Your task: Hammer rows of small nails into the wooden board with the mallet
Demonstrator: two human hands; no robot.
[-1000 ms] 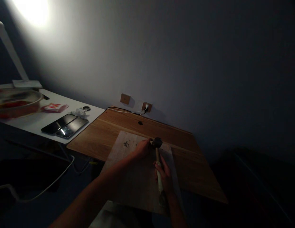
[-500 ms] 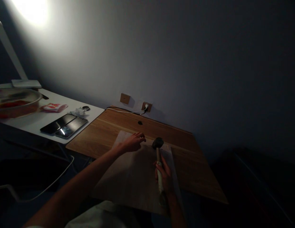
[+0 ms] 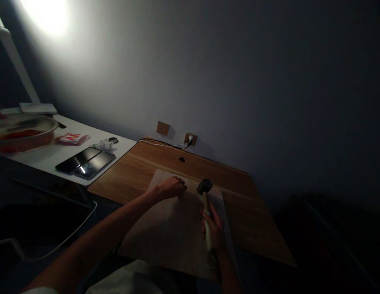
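Observation:
My right hand (image 3: 214, 225) is wrapped round the pale handle of a mallet (image 3: 205, 186), whose dark, rounded head points away from me over a thin pale board (image 3: 159, 237). To the left, my left hand (image 3: 172, 188) hovers low over the far part of the same board. Its fingers are curled together, and anything between them is too dark and small to make out. A gap separates the mallet head from the left fingers.
The board lies on a wooden desk (image 3: 238, 212) against the wall. On a white table (image 3: 43, 161) at the left are two phones (image 3: 93, 164), a red and white packet (image 3: 74, 139) and a clear bowl (image 3: 27, 136). A white plug (image 3: 190, 139) sits in a wall socket.
My left hand has dropped slightly toward the board, its fingers curling closer together. The mallet stays in my right hand in nearly the same place. The view has shifted a little.

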